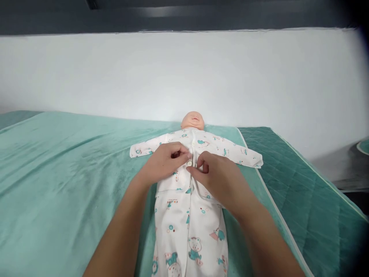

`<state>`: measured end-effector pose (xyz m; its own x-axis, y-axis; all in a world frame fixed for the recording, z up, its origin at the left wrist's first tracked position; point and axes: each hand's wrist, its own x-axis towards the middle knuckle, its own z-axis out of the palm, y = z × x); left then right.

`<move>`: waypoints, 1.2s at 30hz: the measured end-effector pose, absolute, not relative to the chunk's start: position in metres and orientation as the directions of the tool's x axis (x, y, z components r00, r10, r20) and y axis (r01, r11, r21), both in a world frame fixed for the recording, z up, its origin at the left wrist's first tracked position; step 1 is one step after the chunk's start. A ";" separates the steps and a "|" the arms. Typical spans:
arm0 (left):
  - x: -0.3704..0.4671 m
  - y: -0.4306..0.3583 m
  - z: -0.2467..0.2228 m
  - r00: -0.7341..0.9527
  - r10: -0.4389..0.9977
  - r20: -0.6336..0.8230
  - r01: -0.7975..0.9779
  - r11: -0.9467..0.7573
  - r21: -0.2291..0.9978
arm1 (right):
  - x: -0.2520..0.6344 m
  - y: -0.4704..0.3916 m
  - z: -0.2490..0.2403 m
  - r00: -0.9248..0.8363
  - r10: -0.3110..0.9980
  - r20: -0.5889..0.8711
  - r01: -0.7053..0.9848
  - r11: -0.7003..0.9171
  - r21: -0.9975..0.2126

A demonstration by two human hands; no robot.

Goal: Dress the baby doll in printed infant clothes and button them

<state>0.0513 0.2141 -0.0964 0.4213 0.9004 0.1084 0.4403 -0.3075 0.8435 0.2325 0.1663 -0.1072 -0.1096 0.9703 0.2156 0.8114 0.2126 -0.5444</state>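
Note:
A baby doll (192,120) lies on its back, dressed in a white printed baby shirt (177,135) and matching printed pants (198,227). My left hand (165,161) is closed in a pinch on the shirt's front edge, just above a pale round button (189,163). From the other side my right hand (219,177) has its fingers curled at the same front edge, thumb tip just below the button. Part of the cloth is hidden behind my fingers. Both sleeves stretch out flat to the sides.
A light green sheet (72,184) covers the surface beneath the doll. To the right lies a darker green quilted cover (300,181) with a pale edge seam. A white wall (161,77) rises behind the doll's head, with a dark band (201,15) above it.

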 end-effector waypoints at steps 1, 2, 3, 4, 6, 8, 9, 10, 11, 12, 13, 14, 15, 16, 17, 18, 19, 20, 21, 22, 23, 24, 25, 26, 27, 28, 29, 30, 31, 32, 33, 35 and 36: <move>0.050 0.214 -0.096 0.451 0.889 0.084 0.452 -0.308 0.837 | 0.231 0.166 -0.107 -0.109 0.972 0.206 0.827 0.204 -0.525; 0.049 0.215 -0.096 0.476 0.877 0.065 0.463 -0.313 0.829 | 0.231 0.165 -0.107 -0.111 0.973 0.200 0.836 0.201 -0.510; 0.048 0.215 -0.096 0.497 0.866 0.054 0.474 -0.323 0.819 | 0.230 0.165 -0.107 -0.116 0.974 0.196 0.842 0.201 -0.500; 0.047 0.215 -0.096 0.513 0.857 0.051 0.482 -0.337 0.809 | 0.229 0.165 -0.107 -0.119 0.974 0.192 0.846 0.201 -0.494; 0.046 0.215 -0.096 0.530 0.845 0.063 0.488 -0.366 0.793 | 0.227 0.165 -0.107 -0.099 0.976 0.196 0.847 0.186 -0.498; 0.045 0.214 -0.095 0.532 0.844 0.067 0.476 -0.363 0.801 | 0.225 0.165 -0.107 -0.063 0.976 0.208 0.807 0.172 -0.564; 0.045 0.213 -0.095 0.528 0.847 0.062 0.462 -0.348 0.816 | 0.225 0.165 -0.106 -0.049 0.978 0.205 0.757 0.170 -0.631; 0.045 0.212 -0.094 0.524 0.850 0.054 0.442 -0.325 0.836 | 0.225 0.165 -0.106 -0.039 0.980 0.193 0.684 0.167 -0.710; 0.045 0.211 -0.094 0.522 0.851 0.048 0.414 -0.303 0.859 | 0.226 0.165 -0.105 -0.035 0.984 0.173 0.591 0.160 -0.791; 0.046 0.211 -0.093 0.526 0.849 0.047 0.380 -0.284 0.880 | 0.227 0.166 -0.105 -0.036 0.989 0.147 0.486 0.146 -0.862; 0.046 0.210 -0.092 0.536 0.843 0.050 0.344 -0.272 0.899 | 0.229 0.167 -0.104 -0.041 0.992 0.119 0.378 0.125 -0.917; 0.046 0.209 -0.092 0.550 0.833 0.057 0.309 -0.265 0.913 | 0.231 0.168 -0.104 -0.052 0.994 0.094 0.276 0.105 -0.956; 0.047 0.209 -0.091 0.563 0.824 0.063 0.278 -0.260 0.925 | 0.232 0.169 -0.105 -0.066 0.995 0.075 0.184 0.086 -0.979; 0.047 0.209 -0.091 0.573 0.817 0.067 0.254 -0.255 0.933 | 0.234 0.170 -0.105 -0.085 0.994 0.062 0.106 0.071 -0.992; 0.048 0.209 -0.091 0.580 0.812 0.068 0.235 -0.247 0.940 | 0.235 0.172 -0.106 -0.107 0.993 0.053 0.045 0.058 -0.997; 0.047 0.209 -0.092 0.583 0.810 0.067 0.220 -0.237 0.946 | 0.235 0.173 -0.107 -0.125 0.991 0.048 0.004 0.049 -0.999; 0.047 0.210 -0.093 0.584 0.809 0.065 0.209 -0.228 0.951 | 0.235 0.174 -0.108 -0.136 0.990 0.048 -0.018 0.046 -0.999; 0.047 0.211 -0.093 0.586 0.808 0.063 0.202 -0.220 0.954 | 0.235 0.175 -0.109 -0.142 0.989 0.049 -0.023 0.046 -0.999; 0.046 0.211 -0.094 0.590 0.805 0.061 0.195 -0.216 0.957 | 0.235 0.176 -0.110 -0.146 0.988 0.050 -0.020 0.047 -0.999; 0.045 0.212 -0.095 0.597 0.800 0.062 0.190 -0.215 0.958 | 0.234 0.177 -0.111 -0.149 0.988 0.051 -0.013 0.049 -0.999; 0.044 0.213 -0.096 0.605 0.794 0.063 0.185 -0.217 0.958 | 0.234 0.177 -0.112 -0.150 0.987 0.052 -0.007 0.052 -0.999; 0.043 0.214 -0.096 0.613 0.787 0.065 0.181 -0.220 0.958 | 0.233 0.177 -0.113 -0.149 0.987 0.053 -0.002 0.054 -0.999; 0.042 0.214 -0.097 0.619 0.783 0.066 0.178 -0.222 0.959 | 0.233 0.178 -0.114 -0.148 0.988 0.053 0.001 0.053 -0.999; 0.042 0.215 -0.097 0.620 0.782 0.067 0.174 -0.220 0.960 | 0.233 0.178 -0.114 -0.146 0.988 0.053 0.001 0.053 -0.999; 0.042 0.215 -0.098 0.618 0.783 0.067 0.170 -0.216 0.961 | 0.233 0.178 -0.115 -0.142 0.988 0.053 0.000 0.053 -0.999; 0.042 0.216 -0.098 0.614 0.786 0.068 0.164 -0.212 0.963 | 0.233 0.178 -0.115 -0.139 0.989 0.052 -0.002 0.052 -0.999; 0.042 0.216 -0.099 0.610 0.789 0.073 0.153 -0.208 0.966 | 0.233 0.178 -0.115 -0.139 0.989 0.050 -0.004 0.050 -0.999; 0.042 0.217 -0.099 0.607 0.791 0.081 0.137 -0.204 0.969 | 0.233 0.178 -0.114 -0.141 0.989 0.048 -0.005 0.048 -0.999; 0.043 0.217 -0.100 0.606 0.790 0.089 0.121 -0.203 0.972 | 0.233 0.178 -0.114 -0.143 0.989 0.046 -0.005 0.046 -0.999; 0.043 0.218 -0.101 0.607 0.789 0.097 0.109 -0.203 0.973 | 0.234 0.178 -0.114 -0.147 0.988 0.044 -0.003 0.044 -0.999; 0.044 0.218 -0.101 0.609 0.787 0.101 0.101 -0.203 0.974 | 0.234 0.178 -0.113 -0.150 0.988 0.040 0.000 0.041 -0.999; 0.044 0.219 -0.102 0.610 0.786 0.103 0.100 -0.205 0.974 | 0.234 0.178 -0.113 -0.152 0.988 0.034 0.009 0.036 -0.999; 0.044 0.220 -0.103 0.611 0.785 0.102 0.105 -0.208 0.973 | 0.234 0.178 -0.113 -0.153 0.988 0.031 0.013 0.034 -0.999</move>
